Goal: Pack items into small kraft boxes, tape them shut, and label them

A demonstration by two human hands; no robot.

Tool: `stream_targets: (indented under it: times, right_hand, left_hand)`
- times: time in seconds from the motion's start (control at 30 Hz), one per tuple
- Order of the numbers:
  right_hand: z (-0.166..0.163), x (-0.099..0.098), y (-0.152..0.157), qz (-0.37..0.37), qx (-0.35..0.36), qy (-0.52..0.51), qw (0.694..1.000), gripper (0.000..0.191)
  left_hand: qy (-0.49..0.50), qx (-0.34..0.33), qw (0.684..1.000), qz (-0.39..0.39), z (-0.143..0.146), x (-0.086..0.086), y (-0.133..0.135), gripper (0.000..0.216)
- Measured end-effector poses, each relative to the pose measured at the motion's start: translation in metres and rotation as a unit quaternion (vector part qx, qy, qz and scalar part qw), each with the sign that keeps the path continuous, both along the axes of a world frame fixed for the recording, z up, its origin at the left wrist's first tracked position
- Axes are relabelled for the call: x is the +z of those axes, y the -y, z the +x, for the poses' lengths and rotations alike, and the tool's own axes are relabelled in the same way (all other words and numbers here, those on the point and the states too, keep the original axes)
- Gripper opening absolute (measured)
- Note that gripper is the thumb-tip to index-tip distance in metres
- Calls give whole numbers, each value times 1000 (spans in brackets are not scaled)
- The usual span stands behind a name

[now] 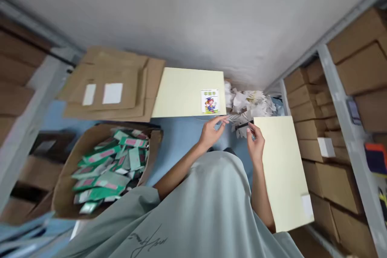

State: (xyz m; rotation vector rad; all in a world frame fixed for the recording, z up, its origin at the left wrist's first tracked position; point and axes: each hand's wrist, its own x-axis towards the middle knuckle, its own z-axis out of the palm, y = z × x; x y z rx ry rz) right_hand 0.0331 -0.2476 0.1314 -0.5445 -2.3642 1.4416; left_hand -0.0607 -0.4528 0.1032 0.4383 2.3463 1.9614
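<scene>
My left hand (211, 131) and my right hand (255, 141) are raised together over the blue surface (178, 137), both pinching a thin grey strip (234, 119) stretched between their fingertips. Just past the hands lies a heap of crumpled white paper scraps (250, 105). A pale yellow sheet (282, 169) lies right beside my right hand. Another pale yellow sheet (184, 92), with a small colourful sticker (209, 100) on its near right corner, lies beyond my left hand.
An open cardboard box (65, 181) full of green-and-pink packets (111, 165) stands at the left. Flattened brown cartons (111, 84) lie at the back left. Metal shelves with stacked cardboard boxes (326, 129) line the right side, more boxes the left.
</scene>
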Motion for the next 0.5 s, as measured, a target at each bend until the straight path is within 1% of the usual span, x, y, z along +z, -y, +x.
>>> stream_targets:
  times: [0.07, 0.1, 0.17, 0.23, 0.3, 0.33, 0.37, 0.43, 0.5]
  right_hand:
    - [-40, -8, 12, 1, 67, 10, 998, 49]
    - [-60, -16, 16, -2, 97, 15, 995, 50]
    - [-101, -41, 23, -21, 154, 31, 987, 53]
    - [-144, -77, 31, -48, 200, 73, 976, 57]
    - [-185, -116, 39, -40, 213, 161, 963, 57]
    - [-204, -133, 42, -25, 213, 209, 954, 57]
    - [-220, -149, 45, -17, 211, 234, 949, 56]
    - [-245, -174, 48, -3, 206, 270, 941, 51]
    - [-258, -191, 49, 6, 210, 293, 933, 45]
  left_hand:
    - [15, 66, 998, -5, -8, -9, 30, 34]
    - [21, 95, 995, -11, -11, -16, 43, 36]
    - [35, 143, 989, -30, -19, -34, 62, 40]
    - [74, 171, 981, -54, -32, -58, 76, 41]
    - [164, 186, 965, -83, -54, -85, 84, 42]
    - [220, 191, 951, -100, -68, -98, 85, 44]
    - [270, 195, 936, -116, -82, -111, 85, 46]
    - [337, 196, 910, -141, -112, -133, 81, 50]
    - [374, 192, 894, -157, -138, -151, 73, 51]
